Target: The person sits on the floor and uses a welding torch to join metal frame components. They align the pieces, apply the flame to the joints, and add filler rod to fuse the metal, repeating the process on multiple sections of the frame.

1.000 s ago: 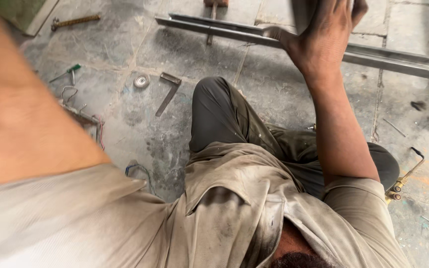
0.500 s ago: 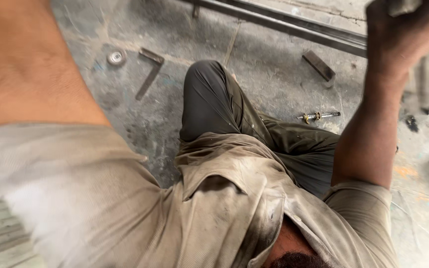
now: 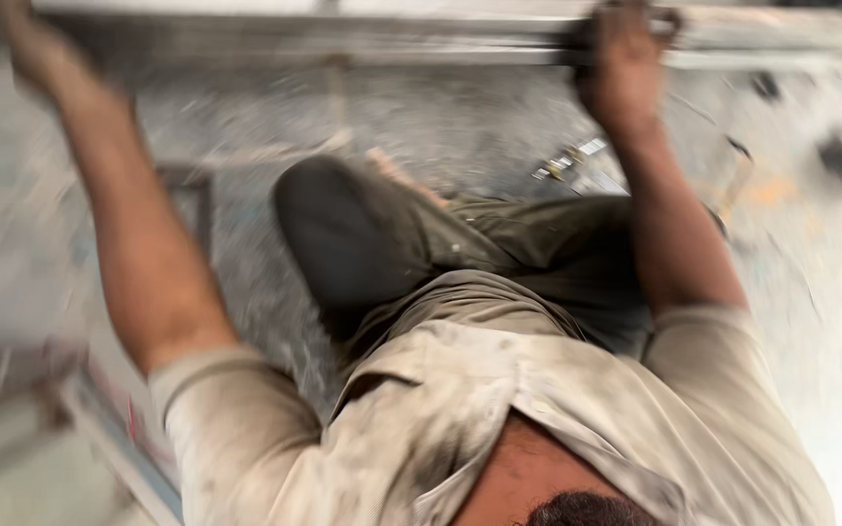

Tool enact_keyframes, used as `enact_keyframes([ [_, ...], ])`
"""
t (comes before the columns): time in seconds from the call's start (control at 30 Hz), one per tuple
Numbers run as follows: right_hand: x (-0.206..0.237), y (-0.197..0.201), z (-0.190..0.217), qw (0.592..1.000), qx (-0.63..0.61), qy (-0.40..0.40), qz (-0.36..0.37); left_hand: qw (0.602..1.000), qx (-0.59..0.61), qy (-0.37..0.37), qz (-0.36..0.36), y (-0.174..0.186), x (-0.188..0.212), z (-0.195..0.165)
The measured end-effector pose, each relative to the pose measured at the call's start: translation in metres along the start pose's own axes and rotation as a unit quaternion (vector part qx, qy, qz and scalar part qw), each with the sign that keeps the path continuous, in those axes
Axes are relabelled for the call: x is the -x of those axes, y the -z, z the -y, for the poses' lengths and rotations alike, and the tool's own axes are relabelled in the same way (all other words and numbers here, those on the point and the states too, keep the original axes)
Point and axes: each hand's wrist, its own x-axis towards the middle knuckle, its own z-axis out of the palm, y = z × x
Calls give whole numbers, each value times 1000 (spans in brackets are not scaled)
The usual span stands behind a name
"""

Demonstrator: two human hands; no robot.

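Though blurred, right hand (image 3: 626,73) fingers grip metal bar (image 3: 421,39) | left hand (image 3: 26,44) cut off, grip unclear

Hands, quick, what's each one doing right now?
Left hand: on the long metal bar, grip too blurred to tell.
Right hand: closed over the same bar.

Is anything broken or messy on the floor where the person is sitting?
Nothing looks broken, though the picture is blurry. Both hands, left hand and right hand, grip a long metal bar. Small metal bits lie scattered on the dusty concrete floor by the knee.
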Motion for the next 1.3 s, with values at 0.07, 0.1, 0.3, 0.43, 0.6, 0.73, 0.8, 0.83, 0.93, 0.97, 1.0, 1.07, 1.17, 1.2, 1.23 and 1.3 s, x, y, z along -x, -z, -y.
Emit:
enact_keyframes([
  [0.07, 8, -23, -4, 998, 9, -32, 58, 997, -11, 80, 15, 10, -10, 51],
  [0.1, 11, -32, -6, 997, 22, -28, 63, 993, -30, 116, -15, 17, -11, 75],
  [0.3, 13, -63, -22, 989, 65, -70, 109, 947, -95, 288, -103, 39, -12, 171],
  [0.43, 14, -83, -34, 983, 83, -99, 134, 864, -223, 373, -253, 37, -20, 198],
  [0.6, 17, -101, -47, 980, 101, -107, 133, 867, -193, 408, -209, 54, -11, 219],
  [0.73, 25, -112, -55, 980, 57, -110, 155, 870, -175, 421, -187, 76, -1, 228],
  [0.8, 29, -117, -57, 977, 51, -108, 177, 869, -179, 427, -176, 83, 4, 230],
  [0.83, 32, -120, -57, 976, 61, -102, 183, 868, -179, 431, -171, 86, 7, 229],
  [0.93, 38, -127, -54, 974, 93, -87, 189, 851, -220, 451, -157, 89, 15, 225],
  [0.97, 40, -128, -53, 972, 106, -83, 191, 842, -239, 460, -152, 89, 18, 224],
  [1.0, 40, -129, -52, 970, 99, -81, 207, 842, -234, 465, -144, 90, 21, 223],
  [1.07, 42, -127, -49, 962, 91, -83, 242, 840, -224, 480, -122, 89, 26, 220],
  [1.17, 42, -125, -44, 954, 124, -79, 262, 836, -264, 463, -132, 88, 32, 216],
  [1.2, 42, -125, -43, 957, 122, -83, 251, 836, -265, 466, -120, 88, 33, 215],
  [1.23, 42, -125, -44, 960, 119, -86, 240, 835, -267, 468, -110, 88, 34, 214],
  [1.3, 42, -128, -46, 962, 87, -97, 239, 832, -286, 465, -93, 90, 36, 211],
])
